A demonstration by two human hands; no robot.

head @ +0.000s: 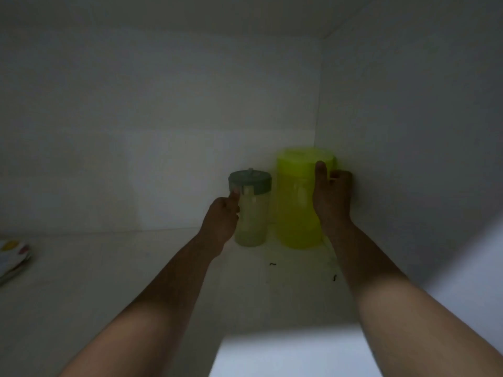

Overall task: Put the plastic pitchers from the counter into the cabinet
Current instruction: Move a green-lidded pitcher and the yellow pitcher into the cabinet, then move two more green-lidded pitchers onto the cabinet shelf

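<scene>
Inside a dim white cabinet, two plastic pitchers stand upright on the shelf at the back right corner. The small clear pitcher has a grey-green lid; my left hand grips its left side, thumb up near the lid. The taller yellow-green pitcher stands just to its right, close to the side wall. My right hand is wrapped around its right side, where the handle is hidden behind my fingers.
The cabinet's right wall runs close beside the yellow-green pitcher. The back wall is right behind both pitchers. A colourful folded item lies at the shelf's far left. Two small dark specks lie on the shelf floor.
</scene>
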